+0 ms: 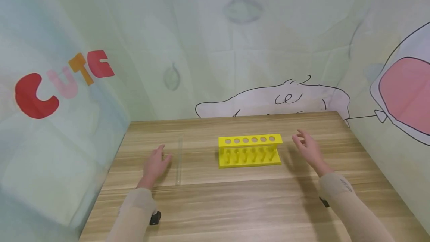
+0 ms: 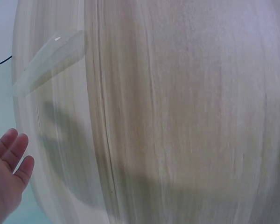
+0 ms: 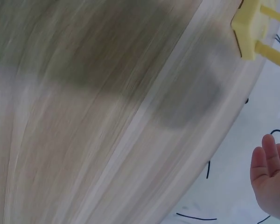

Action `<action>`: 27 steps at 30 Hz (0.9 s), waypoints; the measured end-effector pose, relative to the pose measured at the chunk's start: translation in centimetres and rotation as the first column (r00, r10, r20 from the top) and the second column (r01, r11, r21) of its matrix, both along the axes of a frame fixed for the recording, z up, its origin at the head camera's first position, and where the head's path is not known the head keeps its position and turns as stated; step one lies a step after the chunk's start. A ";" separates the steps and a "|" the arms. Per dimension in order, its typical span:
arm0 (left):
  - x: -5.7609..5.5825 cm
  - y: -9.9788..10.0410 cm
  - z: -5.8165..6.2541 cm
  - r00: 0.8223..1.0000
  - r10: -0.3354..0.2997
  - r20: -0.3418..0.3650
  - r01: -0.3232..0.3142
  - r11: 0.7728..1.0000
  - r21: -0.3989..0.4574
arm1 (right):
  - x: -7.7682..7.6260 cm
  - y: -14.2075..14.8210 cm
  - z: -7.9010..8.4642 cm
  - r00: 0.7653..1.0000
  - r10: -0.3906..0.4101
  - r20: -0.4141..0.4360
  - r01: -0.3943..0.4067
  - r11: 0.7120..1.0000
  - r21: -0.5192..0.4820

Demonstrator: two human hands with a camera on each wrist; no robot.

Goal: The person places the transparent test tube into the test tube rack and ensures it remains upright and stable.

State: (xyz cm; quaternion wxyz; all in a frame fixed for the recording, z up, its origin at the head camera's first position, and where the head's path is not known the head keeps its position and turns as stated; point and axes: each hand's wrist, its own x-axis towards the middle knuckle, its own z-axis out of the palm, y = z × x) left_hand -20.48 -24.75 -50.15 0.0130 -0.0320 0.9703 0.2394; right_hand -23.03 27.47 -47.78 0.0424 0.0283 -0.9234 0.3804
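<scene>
A clear glass tube (image 1: 179, 161) lies lengthwise on the wooden table, left of the middle. Just to its left is my left hand (image 1: 155, 165), fingers relaxed and nothing in its grasp. In the left wrist view the tube (image 2: 51, 58) lies beyond the fingertips (image 2: 19, 142). A yellow test tube rack (image 1: 250, 151) stands upright near the table's centre, with a row of round holes on top and pegs below. My right hand (image 1: 309, 150) hovers to the right of the rack, fingers loosely bent and holding nothing. The right wrist view catches a corner of the rack (image 3: 247, 30) and that hand (image 3: 270, 182).
The wood-grain table (image 1: 221, 212) ends at a back edge against a pale printed curtain (image 1: 208, 47). Curtain panels also flank the table at left and right. A dark wrist strap piece (image 1: 155, 218) shows below the left sleeve.
</scene>
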 end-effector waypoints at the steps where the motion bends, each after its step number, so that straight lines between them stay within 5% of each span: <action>1: 0.0 0.1 -0.1 1.000 0.003 -0.001 -0.003 1.000 0.005 | 0.0 -0.2 0.0 1.000 -0.005 0.000 0.005 1.000 -0.020; 15: 0.2 1.0 -0.5 0.999 0.002 -0.035 0.000 0.999 0.051 | -0.8 -2.4 -0.2 1.000 -0.024 0.017 0.026 0.990 -0.137; 27: -0.6 1.7 -1.0 0.999 0.047 0.013 -0.048 0.996 0.074 | -1.1 -4.0 -0.3 0.996 -0.088 0.024 0.091 0.967 -0.239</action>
